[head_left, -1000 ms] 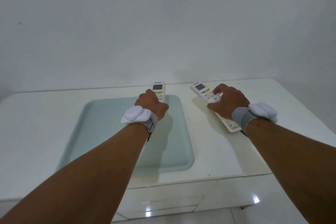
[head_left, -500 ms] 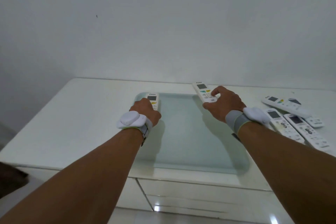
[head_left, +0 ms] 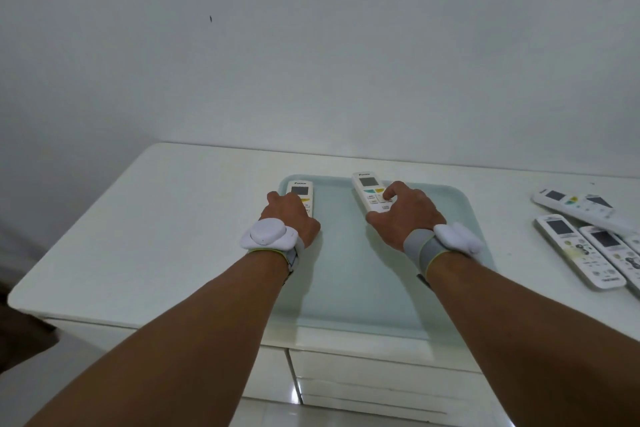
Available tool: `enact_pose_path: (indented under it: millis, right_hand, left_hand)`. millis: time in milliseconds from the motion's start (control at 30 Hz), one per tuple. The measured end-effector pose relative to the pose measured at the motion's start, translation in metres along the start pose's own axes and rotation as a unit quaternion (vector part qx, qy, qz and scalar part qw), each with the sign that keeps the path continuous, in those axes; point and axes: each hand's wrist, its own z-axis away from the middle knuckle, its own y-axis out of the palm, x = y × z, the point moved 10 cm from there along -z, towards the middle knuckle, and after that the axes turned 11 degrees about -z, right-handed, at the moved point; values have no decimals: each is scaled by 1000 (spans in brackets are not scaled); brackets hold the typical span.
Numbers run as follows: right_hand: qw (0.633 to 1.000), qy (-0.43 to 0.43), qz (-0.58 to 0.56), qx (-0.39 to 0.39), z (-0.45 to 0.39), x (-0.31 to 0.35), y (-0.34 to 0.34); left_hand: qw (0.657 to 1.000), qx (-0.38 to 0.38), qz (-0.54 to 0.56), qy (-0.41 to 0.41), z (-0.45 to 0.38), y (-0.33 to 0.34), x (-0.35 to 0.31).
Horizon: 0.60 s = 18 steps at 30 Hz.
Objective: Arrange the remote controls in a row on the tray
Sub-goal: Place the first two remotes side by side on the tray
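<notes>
- Left hand (head_left: 289, 217) grip clamps one remote (head_left: 300, 194) at the tray's (head_left: 346, 288) far-left corner.
- Right hand (head_left: 405, 215) grip clamps a second remote (head_left: 370, 191) at the tray's far edge.
- Spare remotes (head_left: 581, 250) lie on the bench (head_left: 156, 236), right of the tray.

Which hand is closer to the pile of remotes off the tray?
Right. The right hand rests on a remote on the tray, nearer the loose remotes at the table's right; the left hand is at the tray's left edge.

A dark brand mark sits at the top end of the white rectangular plastic remote (head_left: 300, 192) beyond the left hand's fingertips (head_left: 277, 197), and another on the white remote (head_left: 370, 189) beyond the right hand's fingertips (head_left: 391, 188); both are too blurred to read for certain.
</notes>
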Motion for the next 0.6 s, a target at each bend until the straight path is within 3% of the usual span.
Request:
enact_pose_path:
  millis: [600]
  right_hand:
    - [999,19,-9,29,16,26,61]
  left_hand:
    - [1000,-13,-7,22,-22,-21,38]
